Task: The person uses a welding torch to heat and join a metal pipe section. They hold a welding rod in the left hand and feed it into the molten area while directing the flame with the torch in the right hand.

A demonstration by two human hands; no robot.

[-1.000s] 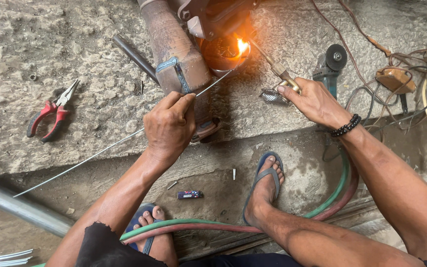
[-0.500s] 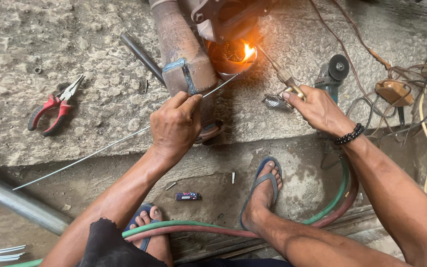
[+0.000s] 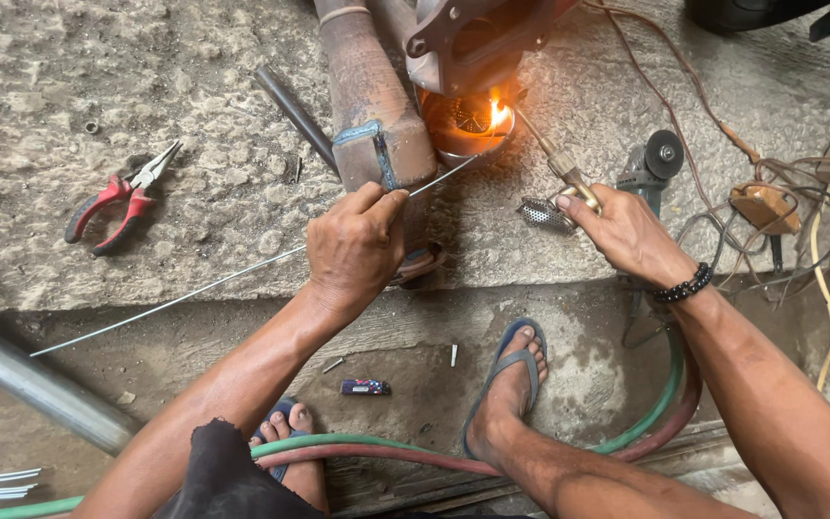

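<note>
On the concrete ledge (image 3: 194, 115), the left hand (image 3: 355, 245) pinched a filler rod (image 3: 175, 301), its long axis running lower-left to upper-right toward the flame (image 3: 499, 115). The right hand (image 3: 626, 234) gripped a brass torch (image 3: 554, 159) pointing up-left.

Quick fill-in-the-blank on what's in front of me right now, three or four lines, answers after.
1. The left hand pinches a thin metal filler ____.
2. The right hand holds a brass torch whose tip burns with a small orange ____.
3. The red-handled pliers lie to the ____ of the rusty metal pipe.
4. Each foot wears a blue ____.

Answers: rod; flame; left; sandal
</note>
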